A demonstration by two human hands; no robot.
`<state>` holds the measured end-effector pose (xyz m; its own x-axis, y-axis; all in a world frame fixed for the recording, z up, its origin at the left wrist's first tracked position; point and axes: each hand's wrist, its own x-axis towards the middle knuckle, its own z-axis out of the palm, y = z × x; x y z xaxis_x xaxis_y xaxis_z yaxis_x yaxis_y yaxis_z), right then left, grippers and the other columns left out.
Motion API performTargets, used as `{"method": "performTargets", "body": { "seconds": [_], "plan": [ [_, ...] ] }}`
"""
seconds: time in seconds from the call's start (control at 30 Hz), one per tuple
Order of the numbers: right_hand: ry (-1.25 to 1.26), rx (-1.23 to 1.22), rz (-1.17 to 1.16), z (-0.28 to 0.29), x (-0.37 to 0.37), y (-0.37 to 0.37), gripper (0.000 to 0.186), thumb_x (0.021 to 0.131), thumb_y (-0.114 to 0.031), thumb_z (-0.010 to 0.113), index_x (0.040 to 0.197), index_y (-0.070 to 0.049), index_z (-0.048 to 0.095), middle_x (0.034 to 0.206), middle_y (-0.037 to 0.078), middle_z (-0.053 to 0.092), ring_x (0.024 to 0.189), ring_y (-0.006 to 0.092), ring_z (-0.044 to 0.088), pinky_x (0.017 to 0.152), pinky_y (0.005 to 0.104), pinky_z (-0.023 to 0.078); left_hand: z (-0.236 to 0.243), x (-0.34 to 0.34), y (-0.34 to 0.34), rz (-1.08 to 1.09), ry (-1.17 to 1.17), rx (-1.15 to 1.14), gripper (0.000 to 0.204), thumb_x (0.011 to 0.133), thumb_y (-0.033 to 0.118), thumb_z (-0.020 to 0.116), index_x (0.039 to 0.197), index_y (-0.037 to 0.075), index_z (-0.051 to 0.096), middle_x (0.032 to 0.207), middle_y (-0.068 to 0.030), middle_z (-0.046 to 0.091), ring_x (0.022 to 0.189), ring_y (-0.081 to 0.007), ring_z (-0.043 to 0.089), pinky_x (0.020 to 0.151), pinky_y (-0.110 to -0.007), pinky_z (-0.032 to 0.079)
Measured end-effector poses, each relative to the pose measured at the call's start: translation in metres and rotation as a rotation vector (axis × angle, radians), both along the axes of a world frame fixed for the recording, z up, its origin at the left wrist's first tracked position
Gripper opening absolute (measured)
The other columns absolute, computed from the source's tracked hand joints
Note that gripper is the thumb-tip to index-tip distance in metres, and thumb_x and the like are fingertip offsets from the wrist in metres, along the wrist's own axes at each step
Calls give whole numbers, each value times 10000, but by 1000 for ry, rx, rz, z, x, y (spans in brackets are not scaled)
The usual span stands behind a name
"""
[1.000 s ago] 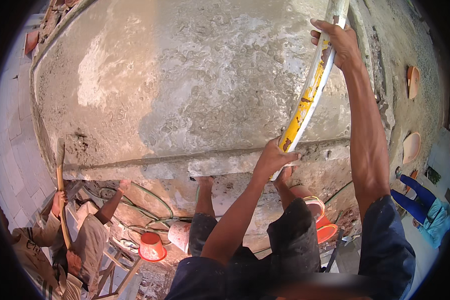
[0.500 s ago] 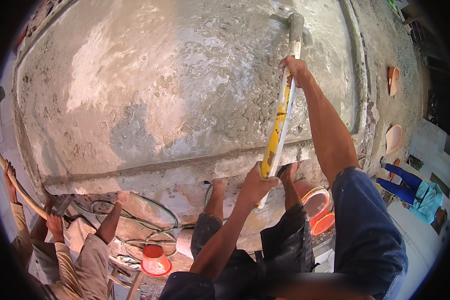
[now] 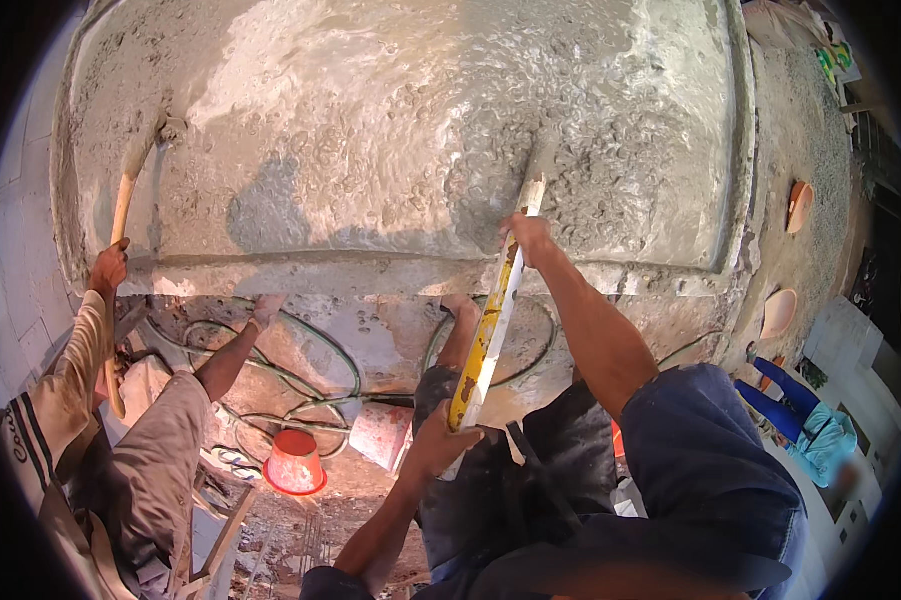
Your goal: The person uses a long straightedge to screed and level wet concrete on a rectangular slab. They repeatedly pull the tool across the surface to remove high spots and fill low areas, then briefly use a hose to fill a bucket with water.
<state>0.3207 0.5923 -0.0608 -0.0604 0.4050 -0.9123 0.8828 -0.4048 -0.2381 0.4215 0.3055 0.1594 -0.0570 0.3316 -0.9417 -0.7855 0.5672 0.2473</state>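
Both my hands grip the long handle (image 3: 484,350) of a hoe, painted white and peeling yellow. My left hand (image 3: 441,440) is wrapped round its near end, close to my body. Farther up, my right hand (image 3: 531,240) holds it just short of the mud-coated part. That far end (image 3: 543,155) reaches into wet grey concrete (image 3: 371,140), where the blade is hidden. The concrete fills a broad shallow bed with a low raised rim (image 3: 391,275). My handle slants across this rim.
At left, a co-worker (image 3: 81,350) works a wooden-handled hoe (image 3: 124,210) in the same bed. A green hose (image 3: 321,350) lies coiled below the rim, near a red bucket (image 3: 296,462) and a pale bucket (image 3: 379,435). Orange pans (image 3: 799,206) and another person (image 3: 826,440) are at right.
My hands have drawn the hoe back toward me, and its end has sunk into the concrete nearer the rim. At left, the co-worker's hoe now reaches into the bed.
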Motion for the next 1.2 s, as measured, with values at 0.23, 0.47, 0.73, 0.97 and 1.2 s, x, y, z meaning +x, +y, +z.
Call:
{"method": "performTargets", "body": {
  "seconds": [0.23,0.47,0.73,0.97,1.2],
  "plan": [
    [135,-157,-64,116,-7,-89,172,674,8,700,789,46,579,694,155,580,547,239,582,479,387,479,92,56,-45,-105,279,-286,448,705,166,753,1067,8,542,815,-176,662,715,-296,677,684,-378,534],
    [471,-484,-316,175,-38,-12,121,768,-25,647,833,50,579,661,133,561,542,232,582,526,402,525,26,69,2,-274,819,-432,490,698,126,746,1126,60,517,866,-196,667,770,-376,670,649,-433,540],
    [579,379,45,106,-77,270,274,760,-214,768,782,-10,586,633,79,566,486,163,553,439,303,469,-152,17,279,172,187,293,436,679,159,760,1031,-56,618,725,-72,642,580,-119,599,551,-280,484],
    [224,610,791,-23,-76,383,416,718,-292,802,890,39,619,722,123,615,562,233,595,558,384,508,-116,69,393,445,-277,291,321,718,147,771,915,-40,600,693,-102,618,555,-153,605,493,-264,483],
    [173,537,891,-42,-138,395,233,752,-181,691,903,-5,665,726,116,627,616,238,637,596,391,528,-122,29,383,747,-564,741,278,740,176,768,867,6,588,646,-87,610,513,-180,609,487,-296,500]
  ]
}}
